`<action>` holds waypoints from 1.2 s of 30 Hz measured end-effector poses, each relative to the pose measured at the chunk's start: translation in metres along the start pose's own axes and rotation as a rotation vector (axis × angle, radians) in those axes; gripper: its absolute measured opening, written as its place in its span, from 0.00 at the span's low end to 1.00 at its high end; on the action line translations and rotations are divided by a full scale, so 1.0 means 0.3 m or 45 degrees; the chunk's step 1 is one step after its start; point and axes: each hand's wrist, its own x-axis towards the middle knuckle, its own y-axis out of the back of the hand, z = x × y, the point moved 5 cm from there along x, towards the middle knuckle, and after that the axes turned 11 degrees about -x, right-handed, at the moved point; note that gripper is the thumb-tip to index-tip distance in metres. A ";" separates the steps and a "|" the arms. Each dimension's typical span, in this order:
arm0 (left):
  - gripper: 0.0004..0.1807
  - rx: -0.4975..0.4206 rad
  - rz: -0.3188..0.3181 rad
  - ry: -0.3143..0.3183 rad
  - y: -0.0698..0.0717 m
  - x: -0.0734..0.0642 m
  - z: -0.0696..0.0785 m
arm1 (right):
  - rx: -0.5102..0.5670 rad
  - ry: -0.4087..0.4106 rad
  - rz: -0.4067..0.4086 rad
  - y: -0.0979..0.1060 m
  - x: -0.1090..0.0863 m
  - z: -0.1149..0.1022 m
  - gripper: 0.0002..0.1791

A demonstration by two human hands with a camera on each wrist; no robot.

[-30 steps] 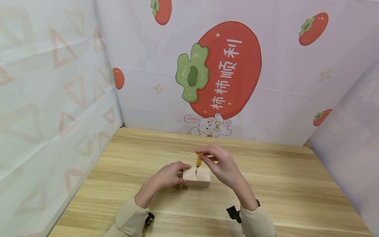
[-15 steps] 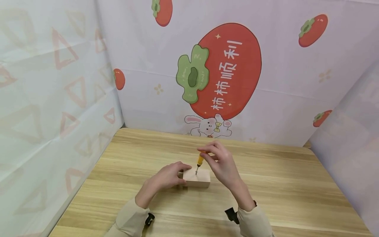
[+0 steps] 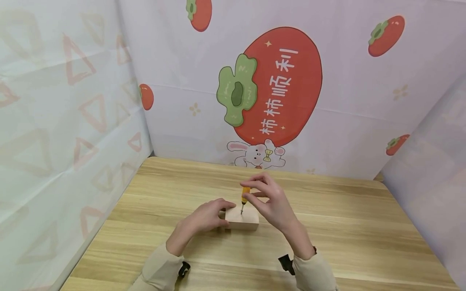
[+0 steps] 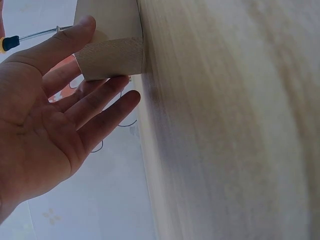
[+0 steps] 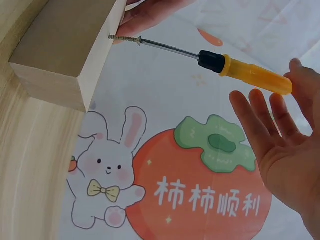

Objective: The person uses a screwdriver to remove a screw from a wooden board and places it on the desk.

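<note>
A pale wooden block [image 3: 249,216] lies on the table. My left hand [image 3: 205,216] holds its left end, thumb on one side and fingers on the other; the left wrist view shows the thumb near the screw. In the right wrist view a threaded screw [image 5: 125,38] stands partly sunk in the block's top face. The tip of a screwdriver [image 5: 255,77] with a yellow handle and black collar meets the screw's head. My right hand [image 3: 271,202] pinches the top end of that handle with its fingertips, above the block. The screwdriver leans slightly to the right in the head view.
The wood-grain table [image 3: 349,226] carries the block. A white cloth backdrop [image 3: 174,133] with persimmon and rabbit prints rises behind it. Cloth side walls [image 3: 47,161] stand left and right. Black straps [image 3: 286,264] sit at both sleeve cuffs.
My right hand has shifted its fingers on the screwdriver handle, and the handle's top has moved slightly left since half a second ago. The left hand and block stay in place.
</note>
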 end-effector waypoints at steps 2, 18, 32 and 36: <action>0.31 0.002 0.000 0.001 -0.001 0.001 0.000 | -0.017 -0.024 0.026 -0.001 -0.001 0.002 0.18; 0.31 -0.013 -0.001 0.010 0.001 -0.002 -0.002 | 0.045 -0.094 -0.041 0.003 0.005 0.005 0.16; 0.31 -0.006 -0.003 0.000 0.000 0.001 -0.004 | 0.011 -0.137 0.092 0.009 0.001 0.013 0.12; 0.31 -0.007 -0.008 0.006 0.000 0.003 -0.005 | 0.053 -0.107 0.005 0.003 0.006 0.011 0.13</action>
